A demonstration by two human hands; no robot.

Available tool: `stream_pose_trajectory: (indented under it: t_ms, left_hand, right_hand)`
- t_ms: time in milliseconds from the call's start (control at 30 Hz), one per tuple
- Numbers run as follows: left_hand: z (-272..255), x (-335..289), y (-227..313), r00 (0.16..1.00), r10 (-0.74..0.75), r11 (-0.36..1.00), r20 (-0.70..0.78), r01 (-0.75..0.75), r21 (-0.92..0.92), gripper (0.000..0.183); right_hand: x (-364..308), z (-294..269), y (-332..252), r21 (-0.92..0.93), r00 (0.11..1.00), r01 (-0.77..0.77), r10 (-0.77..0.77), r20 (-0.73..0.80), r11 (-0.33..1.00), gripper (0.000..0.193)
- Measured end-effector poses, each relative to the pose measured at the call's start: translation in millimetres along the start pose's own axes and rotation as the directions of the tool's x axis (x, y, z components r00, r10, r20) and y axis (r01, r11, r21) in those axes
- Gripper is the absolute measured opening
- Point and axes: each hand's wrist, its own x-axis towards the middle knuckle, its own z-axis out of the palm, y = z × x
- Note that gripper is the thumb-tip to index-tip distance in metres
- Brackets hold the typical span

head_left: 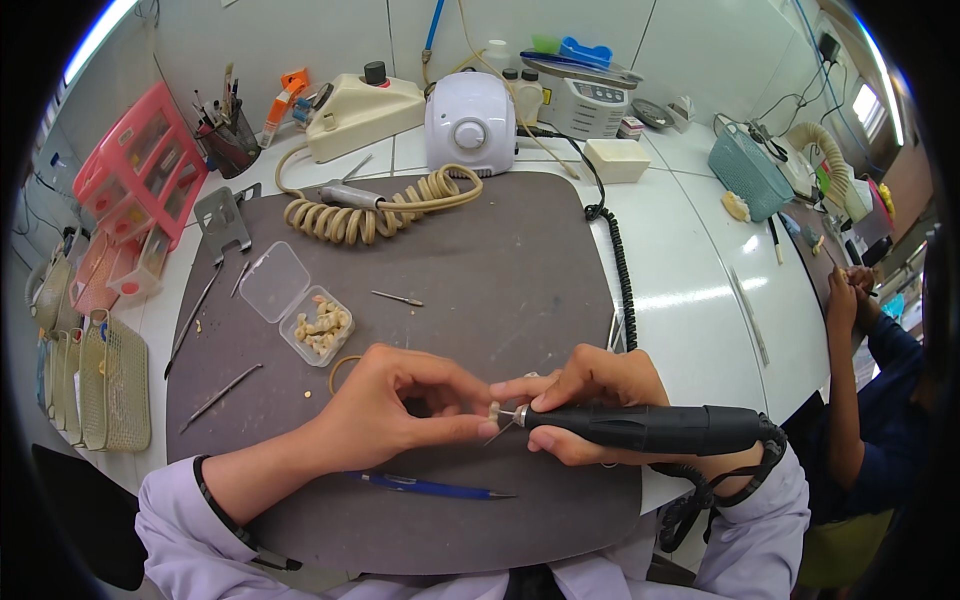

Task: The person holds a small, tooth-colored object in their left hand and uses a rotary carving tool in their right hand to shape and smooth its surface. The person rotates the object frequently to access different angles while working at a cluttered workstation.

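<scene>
While the left hand (395,405) pinches a small cream tooth-shaped piece (494,411) between thumb and fingers, the right hand (590,400) is closed around a thick black cylindrical handpiece (640,428), its slim metal tip (509,413) pointing left at the piece. Tip is at the piece; can't tell whether it is touching. Fingertips of both hands nearly meet there. Piece is held above a dark grey-brown mat (540,260), front of centre. Nearer the body, a slim blue pen-like tool (430,487) lies flat on the mat. Beyond the left hand: clear square plastic box (349,326), lid open, with cream tooth-shaped pieces (322,328) inside; a short metal bur (398,298) lies to its right, and a thin metal hand instrument (222,397) lies at mat left. At the far edge, a beige coiled cord (400,212) runs across the mat, near a rounded white control unit (470,130) with a front dial. Black coiled cord (625,275) hangs along the mat's right edge. Far left, pink drawer unit (140,165). Far right, another person's forearm (845,390) at the next work spot.
</scene>
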Motion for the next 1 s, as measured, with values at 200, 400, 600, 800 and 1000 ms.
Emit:
stream_pose_trajectory:
  t_ms: [200, 400, 600, 800, 1000]
  left_hand:
    - [-1, 0, -1, 1.0, -0.007, 1.0, 0.004, 0.007, 0.004, 0.018]
    - [-1, 0, 1, 1.0, -0.007, 1.0, 0.003, 0.007, 0.003, 0.019]
    - [0, 0, 1, 1.0, 0.001, 1.0, 0.007, -0.001, -0.006, 0.019]
    - [0, -1, 1, 1.0, 0.006, 1.0, 0.001, -0.006, 0.014, 0.019]
    - [0, 0, 1, 1.0, 0.007, 1.0, -0.004, -0.007, 0.003, 0.018]
  right_hand:
    - [0, -1, -4, -0.011, 0.999, -0.029, 0.029, 0.029, 1.0, 0.024]
    - [0, -2, -13, 0.074, 0.989, -0.142, 0.14, 0.042, 0.987, 0.022]
    - [0, 0, -3, 0.03, 0.999, -0.035, 0.035, 0.001, 0.999, 0.024]
    - [0, -1, -5, 0.044, 0.998, -0.066, 0.066, -0.001, 0.997, 0.024]
    - [-1, 1, 0, 0.034, 0.999, -0.032, 0.032, -0.007, 0.999, 0.025]
